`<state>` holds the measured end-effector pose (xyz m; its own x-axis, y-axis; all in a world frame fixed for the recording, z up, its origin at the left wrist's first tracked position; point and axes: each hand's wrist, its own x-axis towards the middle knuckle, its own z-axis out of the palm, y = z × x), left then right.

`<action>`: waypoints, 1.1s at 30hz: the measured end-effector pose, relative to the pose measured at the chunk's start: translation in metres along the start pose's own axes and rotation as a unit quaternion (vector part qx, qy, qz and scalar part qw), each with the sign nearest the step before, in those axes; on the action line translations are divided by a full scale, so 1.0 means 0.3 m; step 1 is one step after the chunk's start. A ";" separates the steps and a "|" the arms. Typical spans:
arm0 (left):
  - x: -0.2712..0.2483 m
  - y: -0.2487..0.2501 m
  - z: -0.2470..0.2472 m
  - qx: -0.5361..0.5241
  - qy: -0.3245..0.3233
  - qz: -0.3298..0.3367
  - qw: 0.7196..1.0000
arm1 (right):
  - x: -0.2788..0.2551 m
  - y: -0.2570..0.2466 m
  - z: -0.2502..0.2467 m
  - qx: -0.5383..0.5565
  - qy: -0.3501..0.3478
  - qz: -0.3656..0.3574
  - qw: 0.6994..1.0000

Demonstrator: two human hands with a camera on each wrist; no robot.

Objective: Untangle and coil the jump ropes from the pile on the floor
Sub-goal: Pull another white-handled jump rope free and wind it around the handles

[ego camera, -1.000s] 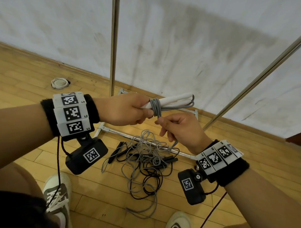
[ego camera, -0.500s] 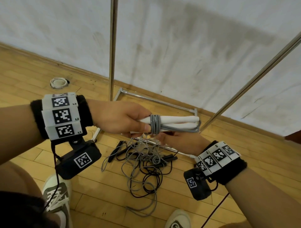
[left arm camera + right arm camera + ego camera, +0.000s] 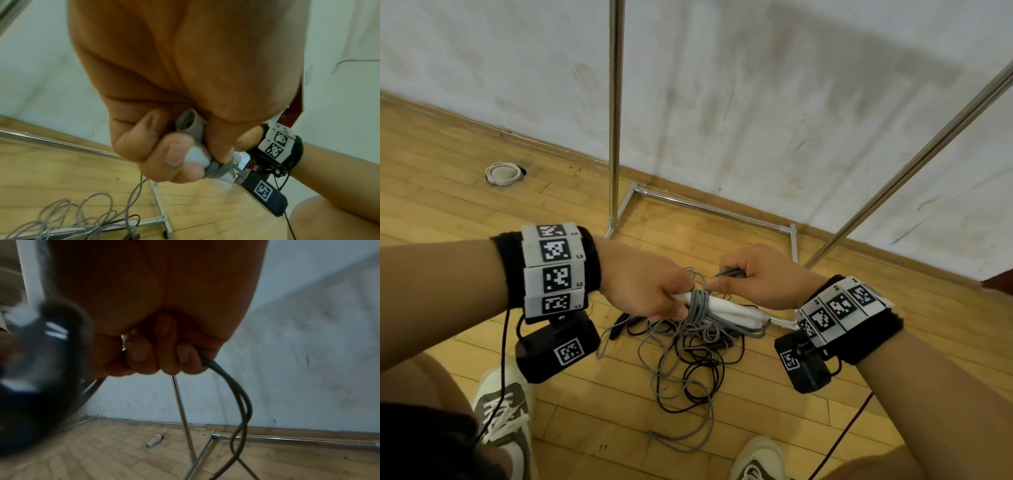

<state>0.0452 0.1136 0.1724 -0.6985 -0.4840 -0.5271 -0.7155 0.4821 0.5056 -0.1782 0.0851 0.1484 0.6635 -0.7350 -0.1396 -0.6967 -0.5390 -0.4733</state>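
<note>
My left hand [image 3: 654, 291] grips the two white handles [image 3: 732, 310] of a jump rope, held side by side with grey cord [image 3: 698, 303] wound around them near my fingers. In the left wrist view the left hand [image 3: 180, 155] curls round the white handles [image 3: 197, 156] and the grey windings [image 3: 216, 170]. My right hand [image 3: 753, 277] pinches the loose grey cord [image 3: 729, 273] just above the handles; in the right wrist view the grey cord [image 3: 236, 386] hangs in a loop from the curled fingers [image 3: 162, 360]. A tangled pile of grey and black ropes [image 3: 688, 359] lies on the wooden floor below.
A metal rack stands against the white wall, with an upright pole [image 3: 614, 113], a slanted pole [image 3: 914, 164] and a base bar [image 3: 709, 209] on the floor. A white ring [image 3: 503, 173] lies at the back left. My two shoes [image 3: 503, 411] [image 3: 756, 459] are near the pile.
Both hands have dropped lower toward the pile. My right hand came from under the handles to above them, carrying the grey cord around.
</note>
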 end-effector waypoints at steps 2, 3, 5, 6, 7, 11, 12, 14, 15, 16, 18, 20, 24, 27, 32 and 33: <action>0.018 -0.012 0.004 0.014 -0.001 -0.019 1.000 | 0.004 -0.022 -0.007 0.006 0.001 0.028 1.000; 0.026 -0.016 0.004 0.021 -0.001 -0.027 0.999 | 0.008 -0.037 -0.010 0.032 0.006 0.052 0.998; 0.041 -0.020 0.006 0.037 0.005 -0.040 0.998 | 0.021 -0.058 -0.017 0.057 0.023 0.088 0.994; 0.047 -0.021 0.004 0.048 0.012 -0.048 0.998 | 0.027 -0.066 -0.018 0.059 0.026 0.099 0.993; 0.052 -0.022 0.003 0.059 0.019 -0.058 0.996 | 0.031 -0.079 -0.019 0.054 0.026 0.108 0.992; 0.060 -0.031 -0.004 0.088 0.062 -0.091 0.990 | 0.034 -0.095 -0.021 0.112 0.028 0.145 0.983; 0.060 -0.035 -0.005 0.089 0.081 -0.095 0.988 | 0.031 -0.095 -0.024 0.148 0.030 0.150 0.977; 0.061 -0.044 -0.007 0.091 0.128 -0.100 0.983 | 0.025 -0.098 -0.034 0.210 0.035 0.143 0.967; 0.063 -0.048 -0.010 0.089 0.155 -0.103 0.979 | 0.023 -0.100 -0.037 0.234 0.041 0.137 0.962; 0.064 -0.052 -0.014 0.085 0.183 -0.105 0.974 | 0.022 -0.100 -0.039 0.257 0.049 0.132 0.956; 0.065 -0.061 -0.024 0.072 0.240 -0.106 0.962 | 0.023 -0.101 -0.040 0.305 0.073 0.129 0.941; 0.063 -0.068 -0.035 0.052 0.283 -0.102 0.952 | 0.027 -0.103 -0.034 0.340 0.102 0.135 0.925; 0.060 -0.075 -0.042 0.019 0.321 -0.083 0.943 | 0.028 -0.105 -0.002 0.316 0.158 0.127 0.927; 0.054 -0.071 -0.048 0.004 0.342 -0.078 0.937 | 0.024 -0.110 0.021 0.287 0.185 0.113 0.933; 0.026 -0.063 -0.072 -0.005 0.367 -0.055 0.928 | 0.006 -0.101 0.006 0.417 0.119 0.104 0.895; 0.020 -0.058 -0.074 -0.008 0.366 -0.046 0.929 | 0.000 -0.095 -0.001 0.439 0.109 0.105 0.886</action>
<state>0.0532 0.0861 0.1757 -0.4499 -0.8924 0.0350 -0.7685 0.4068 0.4939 -0.1584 0.1003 0.1621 0.4092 -0.8947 -0.1790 -0.2544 0.0765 -0.9641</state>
